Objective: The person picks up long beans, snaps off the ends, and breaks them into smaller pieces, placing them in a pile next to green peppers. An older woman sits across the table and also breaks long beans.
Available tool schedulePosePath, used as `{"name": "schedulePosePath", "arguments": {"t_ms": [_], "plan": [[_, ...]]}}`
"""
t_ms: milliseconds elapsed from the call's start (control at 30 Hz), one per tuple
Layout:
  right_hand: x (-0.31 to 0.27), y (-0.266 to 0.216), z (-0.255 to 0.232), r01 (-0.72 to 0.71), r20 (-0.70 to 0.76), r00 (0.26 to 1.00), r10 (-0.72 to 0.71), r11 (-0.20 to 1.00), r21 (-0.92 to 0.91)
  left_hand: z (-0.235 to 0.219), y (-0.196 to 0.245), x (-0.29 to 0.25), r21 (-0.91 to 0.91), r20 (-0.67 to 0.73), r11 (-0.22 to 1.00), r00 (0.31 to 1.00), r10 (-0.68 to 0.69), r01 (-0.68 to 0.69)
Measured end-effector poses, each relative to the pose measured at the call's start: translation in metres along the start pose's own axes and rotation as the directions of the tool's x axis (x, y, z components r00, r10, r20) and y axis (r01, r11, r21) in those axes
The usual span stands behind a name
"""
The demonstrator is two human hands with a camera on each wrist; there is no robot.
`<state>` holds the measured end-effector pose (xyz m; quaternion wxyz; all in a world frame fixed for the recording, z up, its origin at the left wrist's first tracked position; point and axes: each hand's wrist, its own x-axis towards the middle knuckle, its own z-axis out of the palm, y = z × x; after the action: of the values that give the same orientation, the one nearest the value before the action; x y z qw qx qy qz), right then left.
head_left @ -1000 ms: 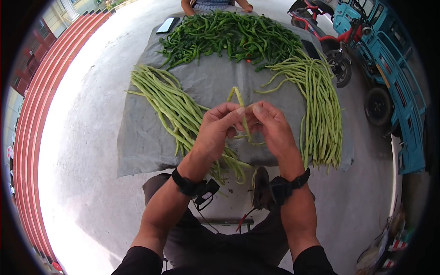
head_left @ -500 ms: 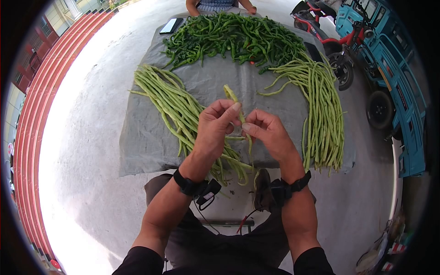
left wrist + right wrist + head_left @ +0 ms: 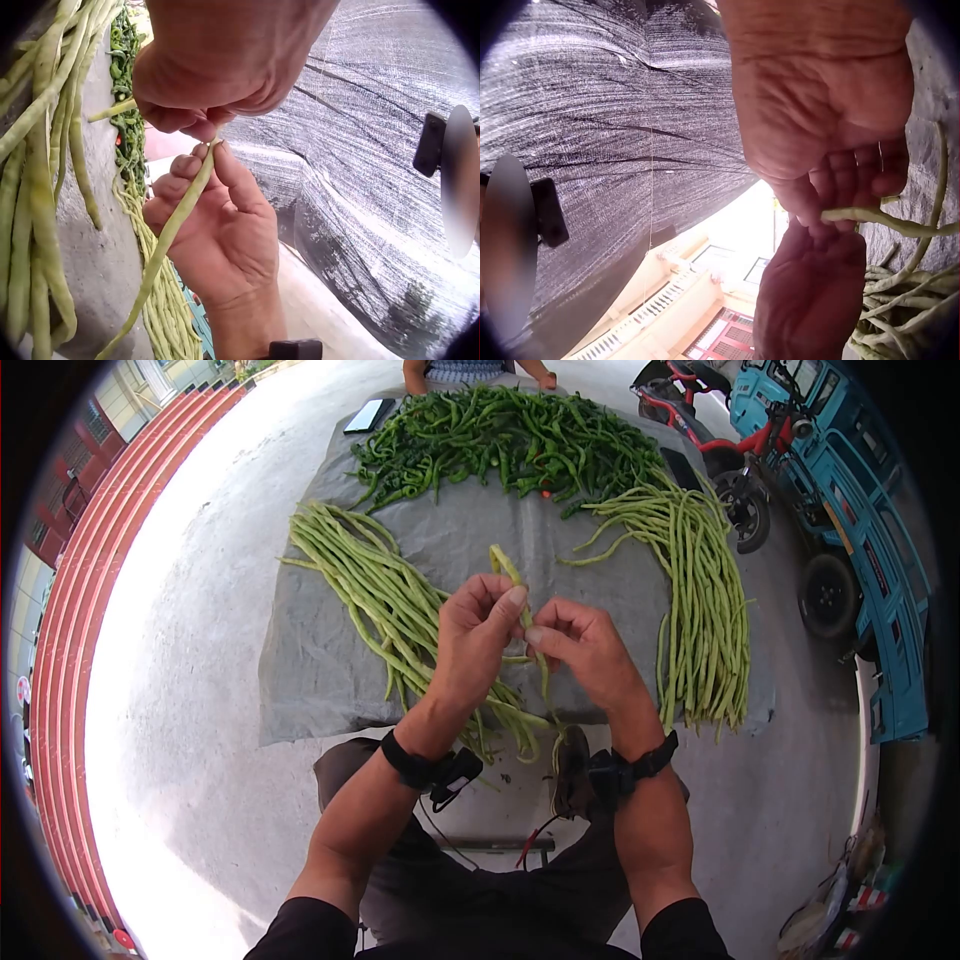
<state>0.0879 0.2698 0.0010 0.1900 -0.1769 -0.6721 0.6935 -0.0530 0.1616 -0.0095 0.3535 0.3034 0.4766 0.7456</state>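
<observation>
One long green bean [image 3: 505,565] is held up between both hands, above the grey sheet [image 3: 320,670]. The left hand [image 3: 474,640] pinches it between thumb and fingers, its folded upper part sticking out above them. Just to the right, the right hand [image 3: 588,658] pinches the same bean with thumb and fingertips, and a length hangs down below. In the left wrist view the bean [image 3: 161,251] slants down from the meeting fingertips across the right palm. The right wrist view has the bean [image 3: 889,220] leading off to the right from the touching fingertips.
Long beans lie in a left pile [image 3: 365,575] and a right pile [image 3: 705,610]. Green peppers [image 3: 500,440] heap at the far side, before a seated person. Two phones lie near the peppers; a blue three-wheeled vehicle [image 3: 850,530] stands right.
Both hands have shifted slightly on the bean; the right hand has turned and moved a little lower, and the bean's folded top has tilted left.
</observation>
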Motion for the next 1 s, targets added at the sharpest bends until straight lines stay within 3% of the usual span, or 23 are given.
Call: {"name": "schedulePosePath", "arguments": {"t_ms": [167, 333, 467, 533, 1000], "plan": [[0.000, -0.001, 0.000, -0.033, -0.001, 0.999, 0.033, 0.996, 0.079, -0.002, 0.000, 0.001, -0.013, 0.008, 0.999, 0.999, -0.031, 0.031], [0.000, -0.001, -0.007, -0.082, -0.032, 0.995, 0.093, 0.959, 0.270, -0.003, 0.000, 0.001, -0.026, 0.016, 0.990, 0.990, -0.137, 0.138], [0.001, 0.000, -0.010, -0.073, -0.117, 0.985, 0.124, 0.926, 0.370, -0.005, -0.003, -0.001, 0.042, 0.143, 0.972, 0.962, -0.233, 0.230], [0.003, 0.004, -0.013, -0.045, -0.147, 0.983, 0.108, 0.924, 0.379, -0.003, 0.001, -0.003, 0.079, 0.208, 0.958, 0.935, -0.286, 0.276], [0.005, 0.011, -0.014, 0.024, -0.167, 0.985, 0.034, 0.943, 0.332, 0.000, -0.004, -0.004, 0.083, 0.243, 0.946, 0.914, -0.325, 0.314]]}}
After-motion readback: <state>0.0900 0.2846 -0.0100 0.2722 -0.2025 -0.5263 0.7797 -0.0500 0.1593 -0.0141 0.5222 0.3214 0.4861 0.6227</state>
